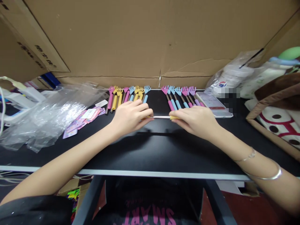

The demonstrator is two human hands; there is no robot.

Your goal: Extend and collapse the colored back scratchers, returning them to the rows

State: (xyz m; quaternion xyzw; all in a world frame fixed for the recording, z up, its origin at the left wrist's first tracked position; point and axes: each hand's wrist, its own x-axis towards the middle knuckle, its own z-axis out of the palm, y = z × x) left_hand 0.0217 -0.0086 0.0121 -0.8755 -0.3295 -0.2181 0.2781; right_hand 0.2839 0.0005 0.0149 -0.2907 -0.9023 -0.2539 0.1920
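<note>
Both my hands hold a yellow back scratcher with a metal telescopic rod (161, 117), stretched level above the black table. My left hand (133, 114) is closed round one end, and the fingers hide most of it. My right hand (197, 122) grips the other end, where a bit of yellow shows by the fingertips. Behind my left hand lies a row of pink, yellow and blue back scratchers (120, 97), claws toward the cardboard. A second row of pink, blue and purple back scratchers (179, 97) lies behind my right hand.
Clear plastic bags (47, 115) and pink-purple cards (82, 120) lie on the left of the black table (145, 153). To the right are a phone (214, 104), a bagged white cup (234, 76) and a brown-trimmed bag (276, 109). A cardboard wall (140, 40) stands behind.
</note>
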